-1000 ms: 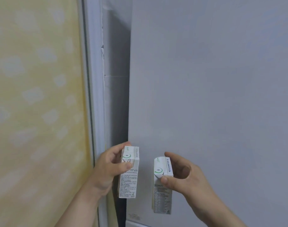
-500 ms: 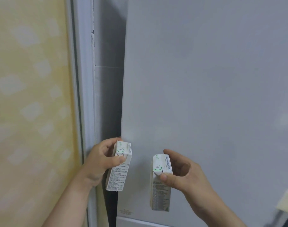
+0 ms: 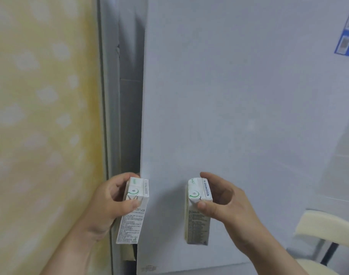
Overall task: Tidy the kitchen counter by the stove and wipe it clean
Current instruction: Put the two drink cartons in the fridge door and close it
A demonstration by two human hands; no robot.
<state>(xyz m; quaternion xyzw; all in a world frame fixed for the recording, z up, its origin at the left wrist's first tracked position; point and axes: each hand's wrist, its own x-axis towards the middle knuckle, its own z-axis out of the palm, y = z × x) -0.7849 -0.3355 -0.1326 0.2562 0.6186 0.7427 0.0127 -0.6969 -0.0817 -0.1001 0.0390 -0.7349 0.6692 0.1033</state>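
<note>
I hold two small white drink cartons with green print, both upright, in front of a pale grey fridge door (image 3: 239,116). My left hand (image 3: 108,203) grips the left carton (image 3: 132,213) near its top, at the door's left edge. My right hand (image 3: 227,203) pinches the right carton (image 3: 197,213) by its top between thumb and fingers. The cartons are apart, about a hand's width between them. The kitchen counter and stove are out of view.
A yellow patterned curtain (image 3: 40,126) fills the left side beside a white frame (image 3: 108,96). A dark gap (image 3: 131,116) runs between frame and fridge. A cream chair back (image 3: 326,227) stands at lower right. A blue label (image 3: 348,36) sticks to the door's upper right.
The view has swung right, so the chair and blue label have come into sight. Both hands keep their cartons at about the same height before the door.
</note>
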